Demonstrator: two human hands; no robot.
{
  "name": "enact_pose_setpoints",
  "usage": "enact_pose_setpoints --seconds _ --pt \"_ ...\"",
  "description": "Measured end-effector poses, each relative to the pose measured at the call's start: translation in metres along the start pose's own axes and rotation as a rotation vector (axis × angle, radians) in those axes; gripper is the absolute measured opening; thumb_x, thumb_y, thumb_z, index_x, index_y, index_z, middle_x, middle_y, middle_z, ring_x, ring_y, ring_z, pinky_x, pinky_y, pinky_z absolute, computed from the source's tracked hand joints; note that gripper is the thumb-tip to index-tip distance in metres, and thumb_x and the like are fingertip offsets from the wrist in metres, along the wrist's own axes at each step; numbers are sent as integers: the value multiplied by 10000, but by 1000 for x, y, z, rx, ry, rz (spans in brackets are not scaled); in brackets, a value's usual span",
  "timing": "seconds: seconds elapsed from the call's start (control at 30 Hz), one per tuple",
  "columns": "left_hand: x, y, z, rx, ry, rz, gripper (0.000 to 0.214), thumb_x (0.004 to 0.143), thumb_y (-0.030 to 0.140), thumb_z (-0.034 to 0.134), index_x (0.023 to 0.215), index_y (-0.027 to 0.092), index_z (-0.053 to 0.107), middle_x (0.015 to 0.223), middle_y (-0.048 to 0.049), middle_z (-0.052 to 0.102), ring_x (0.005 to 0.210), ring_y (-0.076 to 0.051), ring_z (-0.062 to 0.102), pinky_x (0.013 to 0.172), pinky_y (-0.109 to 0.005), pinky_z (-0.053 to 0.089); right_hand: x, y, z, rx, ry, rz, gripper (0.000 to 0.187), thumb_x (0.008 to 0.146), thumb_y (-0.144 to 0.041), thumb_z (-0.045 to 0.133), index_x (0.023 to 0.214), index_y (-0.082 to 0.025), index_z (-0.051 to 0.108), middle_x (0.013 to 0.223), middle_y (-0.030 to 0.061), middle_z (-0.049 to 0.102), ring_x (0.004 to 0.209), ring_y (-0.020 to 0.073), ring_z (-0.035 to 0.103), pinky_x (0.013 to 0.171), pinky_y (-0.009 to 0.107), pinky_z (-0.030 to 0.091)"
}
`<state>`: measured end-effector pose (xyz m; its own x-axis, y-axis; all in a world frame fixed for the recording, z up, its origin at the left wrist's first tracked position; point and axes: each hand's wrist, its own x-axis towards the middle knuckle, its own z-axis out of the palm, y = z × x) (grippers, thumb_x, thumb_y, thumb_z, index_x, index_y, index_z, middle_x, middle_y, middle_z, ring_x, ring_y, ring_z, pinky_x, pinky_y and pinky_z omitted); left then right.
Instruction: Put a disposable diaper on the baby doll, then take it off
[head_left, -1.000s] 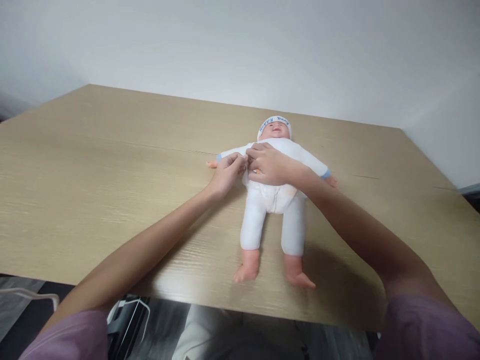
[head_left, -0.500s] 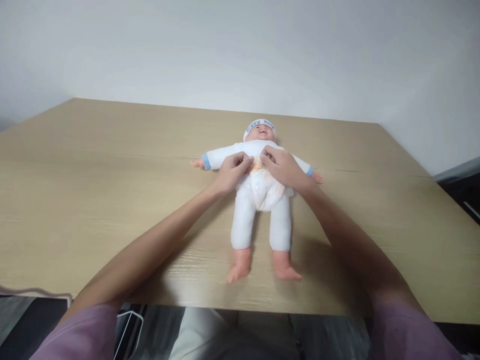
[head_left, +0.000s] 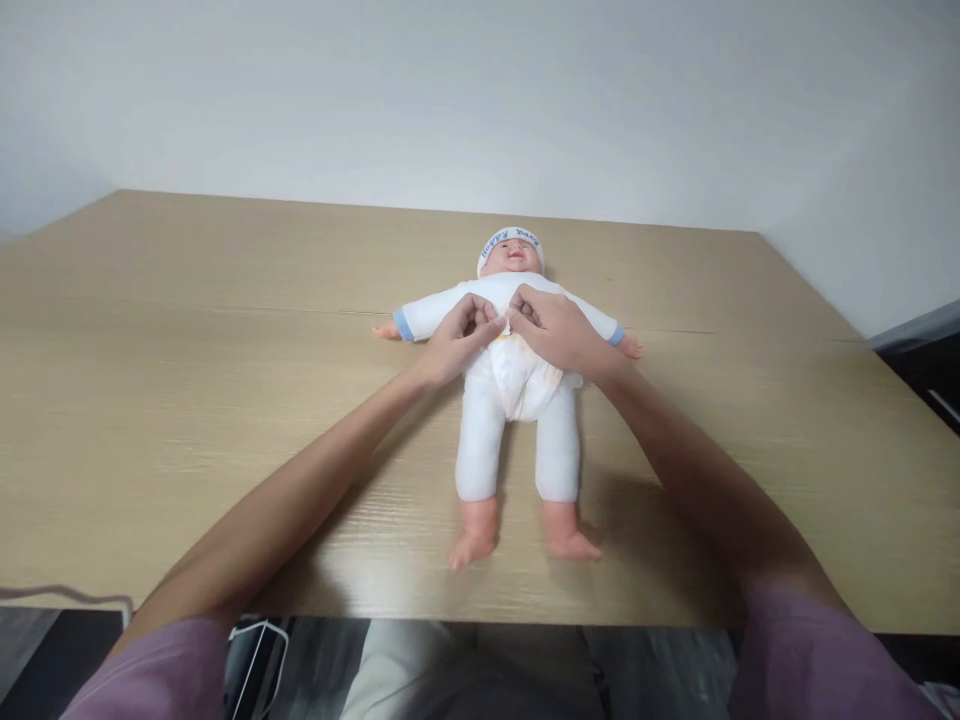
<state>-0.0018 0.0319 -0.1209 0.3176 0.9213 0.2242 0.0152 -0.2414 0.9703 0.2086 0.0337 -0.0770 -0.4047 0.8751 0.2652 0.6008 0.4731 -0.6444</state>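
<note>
A baby doll (head_left: 516, 420) in a white suit and a white cap with blue letters lies on its back on the wooden table (head_left: 187, 380), bare feet toward me. My left hand (head_left: 457, 338) and my right hand (head_left: 556, 328) both rest on the doll's chest. Each hand pinches the white fabric at the middle of the suit, and the fingertips nearly meet there. The doll's arms stretch out to both sides.
The table ends at a white wall behind the doll. Below the near edge I see my lap (head_left: 465, 670) and a white cable (head_left: 255, 640) over dark floor at the left. A dark object (head_left: 926, 365) shows past the table's right edge.
My hands have shifted slightly up the doll's chest and come closer together, so less orange skin shows at the belly. The view has also swung, so the doll sits more central.
</note>
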Motion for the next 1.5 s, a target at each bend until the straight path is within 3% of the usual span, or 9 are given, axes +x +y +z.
enact_pose_setpoints --seconds 0.2,0.3,0.47,0.63,0.73,0.9,1.07,1.4,1.5 --pt "4 -5 9 25 147 -58 473 824 501 927 903 221 555 720 85 347 647 -111 305 634 -266 247 2 11 -5 209 -18 -25 136 1022 -236 474 970 -248 599 790 -29 578 738 182 533 719 342 402" --pt "5 -5 10 48 185 -85 453 811 452 926 920 216 555 747 83 381 660 -108 347 639 -259 269 -6 6 -7 266 87 -81 165 1025 -265 494 1101 -240 638 845 -14 639 764 189 589 724 334 448" --pt "-29 22 16 238 266 185 352 935 382 826 1099 233 553 1046 -2 607 819 -135 531 782 -290 437 -62 -29 -8 157 273 -296 178 1109 -339 541 1021 -231 650 1011 52 700 948 213 660 846 355 519" --pt "-96 46 22 671 -236 337 163 1103 401 622 1062 248 661 1010 -40 739 935 -224 624 911 -404 427 -133 -39 -4 92 -88 -297 152 1124 -314 548 1033 -249 651 1001 46 716 897 217 676 851 381 548" --pt "-118 40 20 974 -307 286 270 1123 462 585 984 245 667 1028 -58 762 981 -274 605 916 -443 371 -149 -23 3 24 -198 -185 135 1102 -312 587 1013 -251 666 1039 55 740 906 229 700 858 398 558" --pt "-111 23 14 959 -179 139 339 1090 542 642 950 237 587 877 -27 706 871 -256 567 895 -423 359 -136 -12 17 67 -62 50 102 1077 -335 635 1094 -244 677 935 28 762 812 213 717 749 356 549" --pt "-98 18 18 905 -60 70 415 1020 515 749 860 239 483 783 -1 623 733 -214 506 833 -388 335 -132 -24 32 -136 45 45 95 1058 -319 671 1036 -229 649 873 27 712 745 209 663 709 349 477" --pt "-98 13 15 835 -107 124 362 1059 409 686 782 226 543 729 -10 631 813 -238 564 847 -383 326 -148 -22 46 -281 12 -28 312 1012 -214 675 1323 -214 665 1280 162 679 1118 359 718 936 513 611" --pt "-99 14 14 823 -109 158 314 1080 419 654 838 226 599 870 -33 695 894 -245 606 882 -401 369 -152 -22 48 -245 43 -55 386 993 -212 694 1375 -232 641 1350 183 654 1261 410 680 1046 610 598"
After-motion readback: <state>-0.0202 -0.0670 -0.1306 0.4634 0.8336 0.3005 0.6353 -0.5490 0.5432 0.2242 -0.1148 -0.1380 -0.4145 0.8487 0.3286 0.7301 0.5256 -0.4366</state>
